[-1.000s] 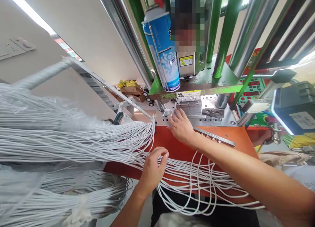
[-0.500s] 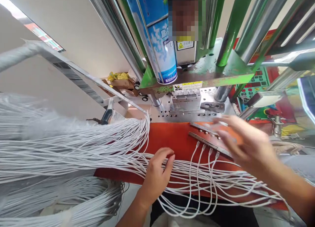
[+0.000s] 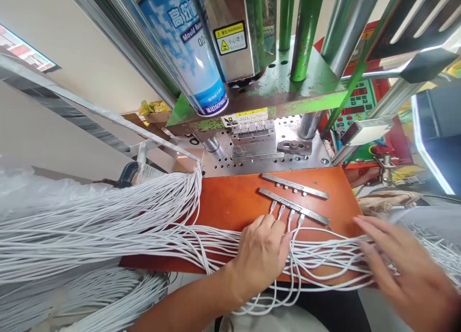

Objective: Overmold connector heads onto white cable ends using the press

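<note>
White cables [image 3: 290, 223] meet a metal bar [image 3: 293, 206]; left hand [image 3: 262, 249] curls over them, its grip hidden from me; right hand [image 3: 405, 262], fingers apart; likely steadying, next wanting an even pull

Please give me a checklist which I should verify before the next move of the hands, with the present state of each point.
1. Both hands clear of the metal block under the green plate: ok.
2. Four white connectors lined along the nearer metal bar: ok; full seating: cannot tell.
3. Farther metal bar lying apart from the nearer one: ok.
4. Left hand gripping the white cables firmly: cannot tell; its back hides the grip.
5. Right hand touching cables: cannot tell; it is blurred, fingers apart.
6. White cables lying untangled: not ok; several loop and cross.
</note>
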The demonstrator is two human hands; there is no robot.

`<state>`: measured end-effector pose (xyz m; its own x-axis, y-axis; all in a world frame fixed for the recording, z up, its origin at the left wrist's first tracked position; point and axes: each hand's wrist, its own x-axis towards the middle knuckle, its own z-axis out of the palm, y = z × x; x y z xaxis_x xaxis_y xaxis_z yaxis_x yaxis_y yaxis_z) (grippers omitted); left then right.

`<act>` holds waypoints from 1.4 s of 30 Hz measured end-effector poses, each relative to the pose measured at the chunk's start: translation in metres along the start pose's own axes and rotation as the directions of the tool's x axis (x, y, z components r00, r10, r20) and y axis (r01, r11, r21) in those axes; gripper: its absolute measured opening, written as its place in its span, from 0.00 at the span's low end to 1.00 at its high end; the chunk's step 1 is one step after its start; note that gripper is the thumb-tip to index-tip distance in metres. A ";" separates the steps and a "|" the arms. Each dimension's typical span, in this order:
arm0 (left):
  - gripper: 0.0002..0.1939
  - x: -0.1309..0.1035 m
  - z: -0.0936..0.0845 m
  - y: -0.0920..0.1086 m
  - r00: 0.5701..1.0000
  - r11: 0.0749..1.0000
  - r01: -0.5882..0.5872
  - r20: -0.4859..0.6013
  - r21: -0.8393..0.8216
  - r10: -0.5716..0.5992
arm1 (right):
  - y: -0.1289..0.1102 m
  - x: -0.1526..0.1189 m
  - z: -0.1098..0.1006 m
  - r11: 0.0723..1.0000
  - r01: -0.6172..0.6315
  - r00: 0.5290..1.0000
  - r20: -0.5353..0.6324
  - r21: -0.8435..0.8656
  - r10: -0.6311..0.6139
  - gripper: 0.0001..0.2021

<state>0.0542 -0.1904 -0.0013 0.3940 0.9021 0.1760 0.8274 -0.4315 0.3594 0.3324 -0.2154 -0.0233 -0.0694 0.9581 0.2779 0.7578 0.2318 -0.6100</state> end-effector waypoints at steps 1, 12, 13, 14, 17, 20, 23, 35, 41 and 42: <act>0.08 0.002 0.002 0.004 1.000 0.999 0.019 0.008 0.026 -0.020 | -0.004 0.007 0.011 0.997 0.071 0.995 0.068 -0.034 -0.068 0.23; 0.09 0.040 0.013 0.014 0.974 0.983 0.085 0.193 0.166 -0.117 | -0.022 0.033 0.058 0.948 0.276 0.953 0.175 -0.159 -0.249 0.12; 0.09 0.040 0.013 0.013 0.974 0.985 0.068 0.203 0.159 -0.100 | -0.021 0.033 0.056 0.951 0.281 0.950 0.177 -0.130 -0.257 0.11; 0.10 0.041 0.012 0.013 0.974 0.987 0.053 0.211 0.153 -0.085 | -0.021 0.033 0.055 0.953 0.284 0.948 0.177 -0.106 -0.263 0.11; 0.09 0.042 0.013 0.014 0.973 0.990 0.037 0.220 0.139 -0.068 | -0.021 0.034 0.054 0.958 0.281 0.947 0.175 -0.052 -0.268 0.10; 0.08 0.043 0.015 0.016 0.967 0.990 0.042 0.243 0.133 -0.074 | -0.020 0.036 0.053 0.959 0.283 0.945 0.177 -0.025 -0.275 0.09; 0.07 0.044 0.017 0.018 0.959 0.988 0.066 0.264 0.140 -0.102 | -0.020 0.035 0.054 0.957 0.291 0.942 0.177 -0.009 -0.285 0.09; 0.15 0.003 -0.006 0.010 0.984 0.982 -0.169 0.077 0.086 0.163 | -0.024 0.033 0.058 0.963 0.253 0.961 0.140 -0.088 -0.239 0.09; 0.22 -0.022 -0.001 0.008 0.973 0.973 -0.227 0.054 0.050 0.224 | -0.023 0.033 0.061 0.972 0.225 0.971 0.100 -0.074 -0.217 0.11; 0.22 -0.024 0.000 0.008 0.973 0.974 -0.225 0.052 0.037 0.223 | -0.023 0.034 0.060 0.974 0.220 0.972 0.093 -0.058 -0.214 0.12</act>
<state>0.0514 -0.2159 -0.0027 0.5888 0.7821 0.2039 0.7316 -0.6230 0.2768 0.2733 -0.1781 -0.0445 -0.2901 0.8975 0.3323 0.7605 0.4269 -0.4893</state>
